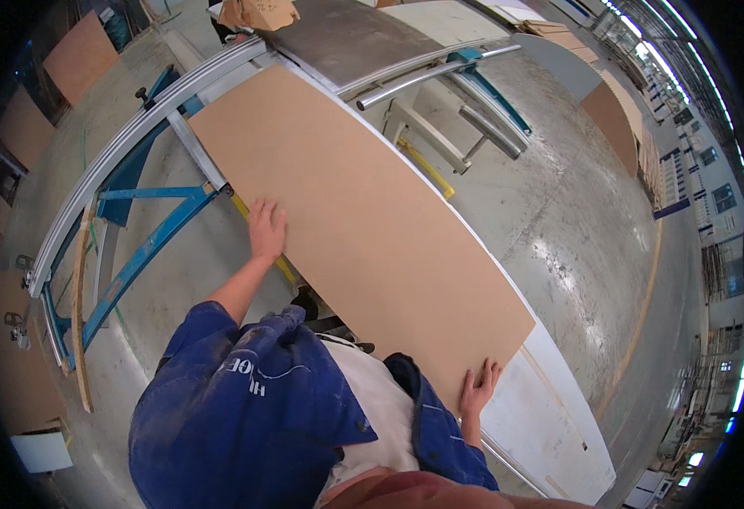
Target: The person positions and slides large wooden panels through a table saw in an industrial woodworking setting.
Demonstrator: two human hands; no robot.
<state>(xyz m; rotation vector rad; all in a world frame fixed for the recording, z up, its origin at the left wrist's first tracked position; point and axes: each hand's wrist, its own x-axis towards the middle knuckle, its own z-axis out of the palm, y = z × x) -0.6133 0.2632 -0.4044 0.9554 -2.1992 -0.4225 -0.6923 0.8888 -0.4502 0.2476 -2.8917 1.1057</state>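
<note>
long brown board [363, 229] lies on the saw table [346, 38]; left hand [266, 229] flat, fingers spread, on the board's left edge; right hand [479, 388] open, pressing its near end

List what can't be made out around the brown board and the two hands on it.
- Head view: the underside of the brown board, and whatever carries it, is hidden by the board itself.
- Left hand: its palm lies flat on the board's edge, so any grip under the edge is unseen.
- Right hand: fingers show on the near corner; the palm side is hidden.
- The white panel is partly covered by the board.
</note>
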